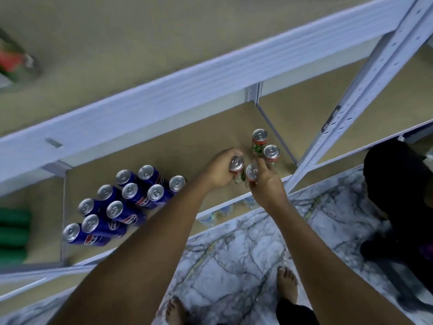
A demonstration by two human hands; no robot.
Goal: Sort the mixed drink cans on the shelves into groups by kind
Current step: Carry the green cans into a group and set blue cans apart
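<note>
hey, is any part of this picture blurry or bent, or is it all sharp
Head view: the blue cans and both hands, left hand and right hand, read fairly sharp; the red item and green things at the left edge are smeared; the shelf rail runs slanted from the wide-angle lens.

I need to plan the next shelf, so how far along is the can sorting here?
Done: the blue cans stand grouped at the shelf's left. In hand: the left hand and right hand each grip a red-and-green can, beside two more already standing. Left: setting these two down; the green items further left are too blurred to judge.
</note>
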